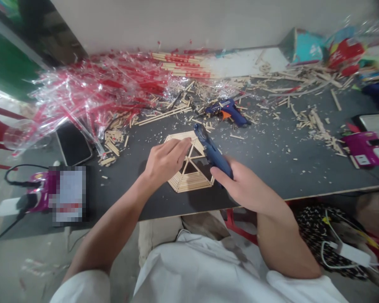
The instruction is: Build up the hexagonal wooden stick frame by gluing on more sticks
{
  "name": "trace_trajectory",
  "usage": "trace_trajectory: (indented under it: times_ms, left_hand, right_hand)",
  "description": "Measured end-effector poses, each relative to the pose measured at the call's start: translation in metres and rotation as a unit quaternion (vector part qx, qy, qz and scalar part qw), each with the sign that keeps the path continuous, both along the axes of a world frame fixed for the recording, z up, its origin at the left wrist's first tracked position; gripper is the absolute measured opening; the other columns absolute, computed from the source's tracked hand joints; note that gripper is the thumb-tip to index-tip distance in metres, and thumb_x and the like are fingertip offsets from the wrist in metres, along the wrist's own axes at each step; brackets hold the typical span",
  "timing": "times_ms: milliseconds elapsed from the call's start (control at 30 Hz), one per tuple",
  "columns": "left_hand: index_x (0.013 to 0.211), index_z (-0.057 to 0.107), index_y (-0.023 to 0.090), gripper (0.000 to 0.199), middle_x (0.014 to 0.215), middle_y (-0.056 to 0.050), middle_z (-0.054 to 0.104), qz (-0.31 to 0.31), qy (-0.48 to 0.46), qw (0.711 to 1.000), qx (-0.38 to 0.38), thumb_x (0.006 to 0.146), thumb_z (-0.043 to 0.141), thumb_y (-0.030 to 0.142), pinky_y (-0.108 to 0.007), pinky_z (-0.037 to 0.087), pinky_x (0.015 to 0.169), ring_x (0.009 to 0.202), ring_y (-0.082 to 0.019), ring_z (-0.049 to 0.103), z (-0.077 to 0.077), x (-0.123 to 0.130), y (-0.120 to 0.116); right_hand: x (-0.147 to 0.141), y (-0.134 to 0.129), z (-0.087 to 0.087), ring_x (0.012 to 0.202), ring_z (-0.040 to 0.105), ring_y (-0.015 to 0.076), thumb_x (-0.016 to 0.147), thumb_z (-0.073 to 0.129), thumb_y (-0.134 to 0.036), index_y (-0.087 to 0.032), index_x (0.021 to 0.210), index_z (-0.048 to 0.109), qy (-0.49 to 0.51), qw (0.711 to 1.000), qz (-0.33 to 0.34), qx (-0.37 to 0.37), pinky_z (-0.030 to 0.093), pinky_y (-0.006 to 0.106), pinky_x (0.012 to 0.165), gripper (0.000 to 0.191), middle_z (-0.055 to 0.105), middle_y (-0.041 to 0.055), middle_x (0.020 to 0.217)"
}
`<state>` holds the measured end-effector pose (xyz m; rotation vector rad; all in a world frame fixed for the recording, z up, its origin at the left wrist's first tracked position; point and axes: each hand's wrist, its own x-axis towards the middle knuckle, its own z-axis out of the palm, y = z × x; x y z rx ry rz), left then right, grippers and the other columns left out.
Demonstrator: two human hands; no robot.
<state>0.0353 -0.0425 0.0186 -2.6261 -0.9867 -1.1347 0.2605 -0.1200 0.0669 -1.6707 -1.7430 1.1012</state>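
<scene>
A many-sided frame of pale wooden sticks lies on the dark table, with layered sticks along its sides and spokes meeting in the middle. My left hand rests over its upper left side, fingers bent and pressed together at the rim; the fingertips partly hide what they pinch. My right hand is closed around a dark blue hand tool, whose darker head points up and left over the frame's upper right edge. The tool's exact kind is unclear. Behind it lies a blue glue gun with an orange trigger.
Red and clear plastic wrappers pile up at the back left, beside bundled sticks. Stick scraps litter the table. A phone and a purple power strip lie left, another purple power strip right.
</scene>
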Motion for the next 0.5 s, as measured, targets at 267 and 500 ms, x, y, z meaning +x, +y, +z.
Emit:
trace_trajectory:
  times_ms: [267,500]
  left_hand:
    - [0.110,0.073,0.015,0.017,0.091,-0.004,0.082,0.009,-0.022,1.000,0.017,0.109,0.056,0.019,-0.022,0.056,0.062,0.074,-0.011,0.076,0.0022,0.0046,-0.0025]
    - [0.108,0.074,0.017,0.023,0.090,-0.004,0.081,0.020,0.000,1.000,-0.020,0.111,0.052,0.024,-0.021,0.057,0.064,0.075,-0.011,0.076,-0.0007,0.0060,-0.0046]
  right_hand:
    - [-0.0040,-0.0025,0.0015,0.088,0.068,0.0295,0.099,0.054,-0.051,-0.026,0.095,0.060,-0.006,1.000,0.009,0.000,0.052,0.043,0.075,0.026,0.071,0.0088,0.092]
    - [-0.0083,-0.0054,-0.0025,0.097,0.069,0.0330,0.098,0.052,-0.060,-0.027,0.102,0.060,-0.005,1.000,-0.001,-0.019,0.052,0.048,0.083,0.035,0.071,0.0107,0.101]
